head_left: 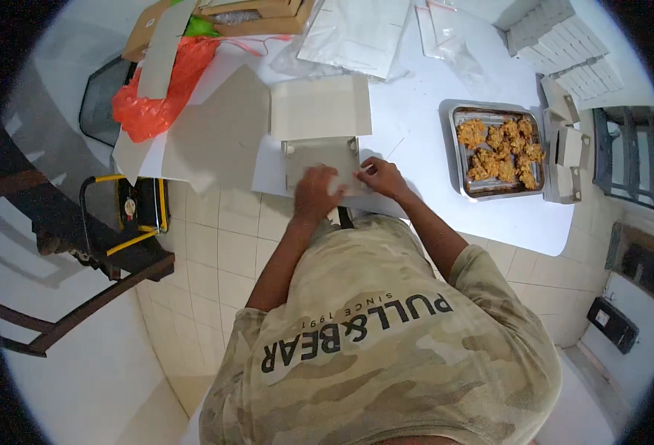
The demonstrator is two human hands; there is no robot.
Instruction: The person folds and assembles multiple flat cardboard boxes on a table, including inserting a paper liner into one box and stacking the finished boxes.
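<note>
Open carton [308,153], one, pale grey card: laid flat on the white table [416,141], its lid [321,107] folded back at the far side. Left hand [316,194] (blurred): placed over the carton's near edge; whether card is gripped cannot be told. Right hand [382,178]: fingertips bunched together at the carton's near right corner; whether card is pinched cannot be told. Metal tray [505,196], holding browned food pieces [496,162]: set well to the right.
</note>
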